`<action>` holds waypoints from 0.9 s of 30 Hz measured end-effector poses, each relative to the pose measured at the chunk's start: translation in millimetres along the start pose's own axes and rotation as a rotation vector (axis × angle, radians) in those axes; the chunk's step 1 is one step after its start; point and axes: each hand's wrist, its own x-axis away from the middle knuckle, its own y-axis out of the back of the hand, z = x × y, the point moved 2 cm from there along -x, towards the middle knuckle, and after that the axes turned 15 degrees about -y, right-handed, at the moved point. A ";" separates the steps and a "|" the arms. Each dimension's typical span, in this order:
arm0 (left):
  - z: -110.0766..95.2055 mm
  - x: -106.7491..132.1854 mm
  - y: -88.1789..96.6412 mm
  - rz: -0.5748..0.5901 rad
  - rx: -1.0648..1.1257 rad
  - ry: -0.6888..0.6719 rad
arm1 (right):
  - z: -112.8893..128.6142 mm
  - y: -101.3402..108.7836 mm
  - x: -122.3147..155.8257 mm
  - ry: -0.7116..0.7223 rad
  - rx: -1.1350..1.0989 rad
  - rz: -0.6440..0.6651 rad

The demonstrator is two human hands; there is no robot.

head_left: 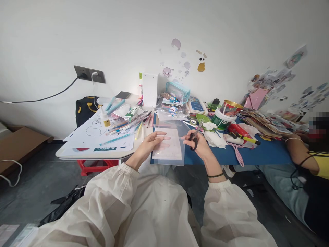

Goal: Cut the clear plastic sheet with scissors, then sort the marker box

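Note:
A clear plastic sheet (181, 151) with a pale paper-like panel (169, 152) in its middle is held up at the table's front edge. My left hand (150, 145) grips its left side, thumb on top, and some fingers show through it. Black-handled scissors (194, 140) are in my right hand (202, 147), their blades pointing up and away. The right thumb and fingertips are also at the sheet's right edge; whether they pinch it is hard to tell.
Drawings (95, 130), pens and a glue bottle (105, 118) lie on the left. To the right stand a white-and-green tub (223, 120), tissues (215, 139) and a pink-handled roller (238, 156). Another person's arm (299, 151) rests at the far right.

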 end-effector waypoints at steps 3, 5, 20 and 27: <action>-1.7 0.1 -1.0 -0.009 -0.012 0.018 | 1.0 -1.5 1.4 0.003 0.015 -0.003; -3.5 1.5 -2.5 -0.020 -0.029 0.033 | 2.1 0.9 3.7 -0.001 0.037 -0.011; -39.1 10.7 -19.8 0.080 -0.191 -0.101 | -11.0 53.9 10.6 -0.279 0.358 -0.400; -65.9 6.3 -22.0 0.123 -0.261 -0.203 | -11.1 31.3 -0.6 -0.108 -0.027 -0.330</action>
